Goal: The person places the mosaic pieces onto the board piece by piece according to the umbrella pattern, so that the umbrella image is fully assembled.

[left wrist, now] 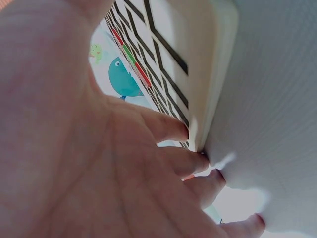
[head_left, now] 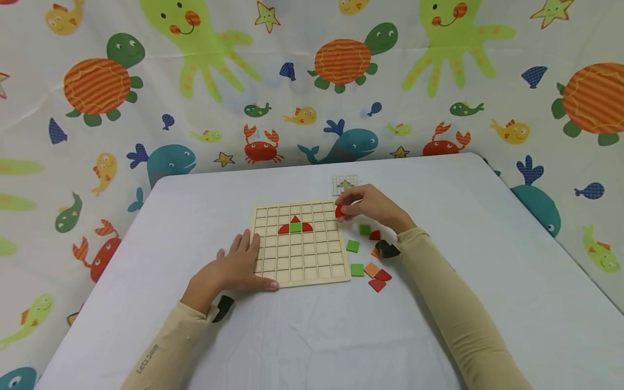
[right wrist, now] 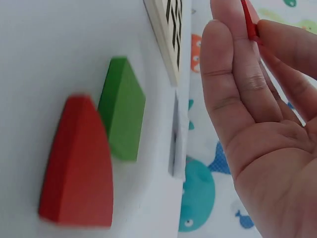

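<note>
A square wooden grid board [head_left: 302, 260] lies on the table, holding a red triangle [head_left: 295, 219], a green square [head_left: 295, 228] and a red rounded piece on each side of that square. My left hand [head_left: 234, 268] rests against the board's left edge, fingers spread and thumb along the near corner. Between thumb and fingers, my right hand [head_left: 372, 208] pinches a red piece [head_left: 339, 211] just over the board's right edge. The right wrist view shows this red piece [right wrist: 249, 22] nearly edge-on, so its full outline is hidden there.
Right of the board lie loose green squares [head_left: 357, 270], orange pieces [head_left: 372, 270] and red quarter-round pieces [head_left: 377, 285]. A small pattern card [head_left: 341, 185] sits behind the board. A sea-animal printed cloth [head_left: 292, 81] hangs behind the white table [head_left: 312, 336].
</note>
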### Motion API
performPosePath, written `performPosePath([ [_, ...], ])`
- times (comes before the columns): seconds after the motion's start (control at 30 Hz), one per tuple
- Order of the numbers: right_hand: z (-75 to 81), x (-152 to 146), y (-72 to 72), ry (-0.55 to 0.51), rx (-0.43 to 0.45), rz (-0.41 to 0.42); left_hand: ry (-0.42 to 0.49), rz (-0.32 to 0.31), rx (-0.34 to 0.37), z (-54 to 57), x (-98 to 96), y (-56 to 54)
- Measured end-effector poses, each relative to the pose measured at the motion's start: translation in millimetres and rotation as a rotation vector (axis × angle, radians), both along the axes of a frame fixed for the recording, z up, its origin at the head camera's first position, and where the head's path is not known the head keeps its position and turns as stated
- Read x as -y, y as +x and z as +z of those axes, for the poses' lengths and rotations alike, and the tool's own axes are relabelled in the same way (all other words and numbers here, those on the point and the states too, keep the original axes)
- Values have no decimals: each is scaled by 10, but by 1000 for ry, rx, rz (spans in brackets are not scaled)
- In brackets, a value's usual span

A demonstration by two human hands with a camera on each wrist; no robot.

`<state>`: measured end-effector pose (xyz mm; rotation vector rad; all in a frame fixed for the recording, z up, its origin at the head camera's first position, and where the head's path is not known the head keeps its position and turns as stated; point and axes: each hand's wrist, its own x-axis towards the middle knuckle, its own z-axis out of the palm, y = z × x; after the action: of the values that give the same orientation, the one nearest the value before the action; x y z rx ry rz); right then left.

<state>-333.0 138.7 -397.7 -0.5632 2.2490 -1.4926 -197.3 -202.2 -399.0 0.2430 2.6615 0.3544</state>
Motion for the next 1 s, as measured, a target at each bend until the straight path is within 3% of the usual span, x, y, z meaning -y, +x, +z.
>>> performPosePath([
  [0.6,12,370,17,7,-65,95,0,15,24,49,-17,10],
  [1.0,13,807,58,68,-107,194,-19,18,36,33,-1,-14],
])
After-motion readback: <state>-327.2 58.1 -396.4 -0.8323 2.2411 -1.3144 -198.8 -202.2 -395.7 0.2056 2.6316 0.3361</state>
